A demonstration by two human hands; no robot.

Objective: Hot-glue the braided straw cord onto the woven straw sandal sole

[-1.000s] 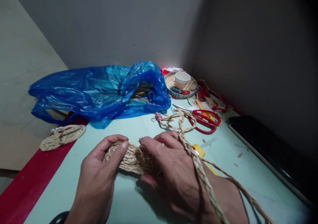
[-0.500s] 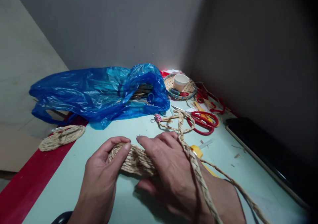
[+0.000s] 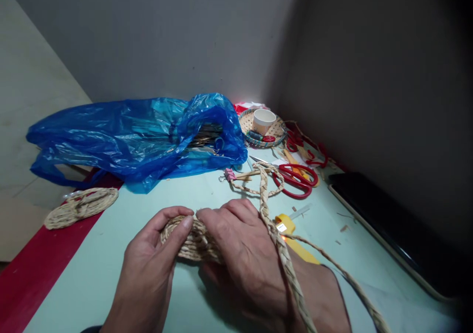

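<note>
Between my hands is an oval coil of braided straw (image 3: pixel 195 247), held just above the table. My left hand (image 3: pixel 153 259) pinches its left end, thumb on the near face and forefinger over the top edge. My right hand (image 3: pixel 244 256) is closed around the right end, which its fingers hide. A braided straw strand (image 3: pixel 275 234) drapes over the back of my right hand and wrist, and a thinner length trails off to the lower right. Near the right wrist lies a yellow glue gun (image 3: pixel 284 224), partly covered by the arm.
A blue plastic bag (image 3: pixel 136 136) with sticks inside lies at the back. Red-handled scissors (image 3: pixel 295 180), a pink binder clip (image 3: pixel 229 174) and a woven tray (image 3: pixel 246 126) with a white cup (image 3: pixel 264 120) stand beyond. Left, another straw coil (image 3: pixel 81 207); right, a dark flat device (image 3: pixel 391 229).
My right hand has slid left along the coil, closer to my left hand, covering more of it. The surroundings have shifted slightly left in view.
</note>
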